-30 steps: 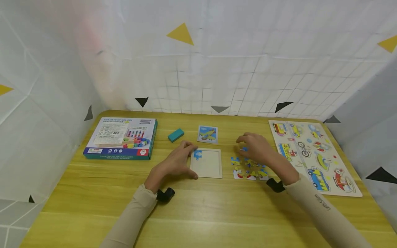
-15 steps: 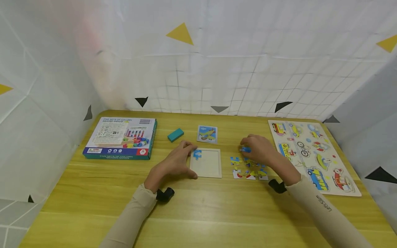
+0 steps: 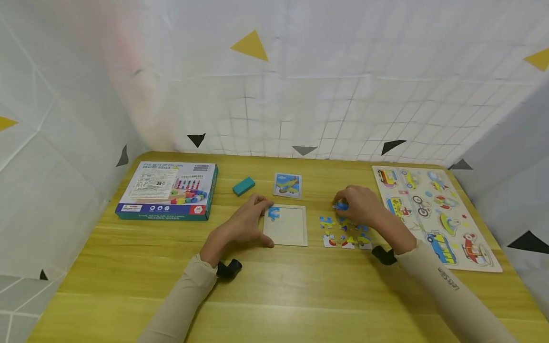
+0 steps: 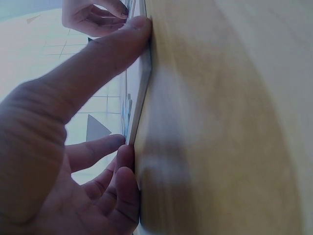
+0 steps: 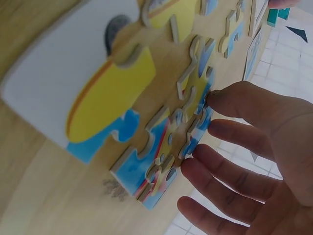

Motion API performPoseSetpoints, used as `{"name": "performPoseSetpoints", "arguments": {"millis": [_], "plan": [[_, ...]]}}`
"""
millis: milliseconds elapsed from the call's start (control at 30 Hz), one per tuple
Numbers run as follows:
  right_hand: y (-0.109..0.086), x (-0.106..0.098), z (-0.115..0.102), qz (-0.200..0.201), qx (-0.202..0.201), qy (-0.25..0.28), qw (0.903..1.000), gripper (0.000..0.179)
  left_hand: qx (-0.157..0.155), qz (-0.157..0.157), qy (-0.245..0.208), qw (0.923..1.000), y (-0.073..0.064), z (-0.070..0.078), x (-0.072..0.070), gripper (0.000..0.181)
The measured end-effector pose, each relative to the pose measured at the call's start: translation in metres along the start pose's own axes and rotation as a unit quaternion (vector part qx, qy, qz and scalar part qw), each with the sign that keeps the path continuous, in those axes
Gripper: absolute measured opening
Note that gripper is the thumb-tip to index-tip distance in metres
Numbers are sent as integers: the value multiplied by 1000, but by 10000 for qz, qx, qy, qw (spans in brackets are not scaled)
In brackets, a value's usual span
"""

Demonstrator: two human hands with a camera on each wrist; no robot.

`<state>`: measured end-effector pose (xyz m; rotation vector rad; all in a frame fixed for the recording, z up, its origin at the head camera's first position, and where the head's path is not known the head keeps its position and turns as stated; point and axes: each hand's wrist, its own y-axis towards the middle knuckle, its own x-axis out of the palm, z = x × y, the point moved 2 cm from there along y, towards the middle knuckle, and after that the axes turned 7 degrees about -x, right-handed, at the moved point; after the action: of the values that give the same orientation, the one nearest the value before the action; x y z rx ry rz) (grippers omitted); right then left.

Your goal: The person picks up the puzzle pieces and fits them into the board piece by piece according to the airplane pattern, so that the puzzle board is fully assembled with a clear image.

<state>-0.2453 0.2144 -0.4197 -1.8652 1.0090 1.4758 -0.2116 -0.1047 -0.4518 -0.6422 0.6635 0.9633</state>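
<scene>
A square wooden puzzle tray (image 3: 292,226) lies mid-table, with a blue jigsaw piece (image 3: 273,214) in its far left corner. My left hand (image 3: 240,225) holds the tray's left side, thumb (image 4: 139,29) at the near corner and fingers at the far one. To the right lie several loose jigsaw pieces (image 3: 348,241) in blue, yellow and white. At the far side of this group, my right hand (image 3: 362,207) pinches a blue jigsaw piece (image 3: 341,206) between thumb and fingers. In the right wrist view, the thumb (image 5: 239,100) and fingertips are right at the pieces, low over the table.
Behind the tray lies a picture card of a yellow plane (image 3: 287,186), with a teal block (image 3: 243,186) left of it. A boxed bead set (image 3: 167,191) stands at left. A large vehicle puzzle board (image 3: 435,216) lies at right, close to my right forearm.
My right hand has drawn slightly right and its fingers have closed on a blue jigsaw piece, which now shows at the fingertips. My left hand and the tray stay put.
</scene>
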Motion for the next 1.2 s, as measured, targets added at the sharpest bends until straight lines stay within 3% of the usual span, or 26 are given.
{"name": "performPoseSetpoints", "arguments": {"millis": [500, 1200], "plan": [[3, 4, 0, -126, 29, 53, 9999, 23, 0, -13, 27, 10000, 0, 0, 0, 105], [11, 0, -18, 312, -375, 39, 9988, 24, 9, 1, 29, 10000, 0, 0, 0, 106]]}}
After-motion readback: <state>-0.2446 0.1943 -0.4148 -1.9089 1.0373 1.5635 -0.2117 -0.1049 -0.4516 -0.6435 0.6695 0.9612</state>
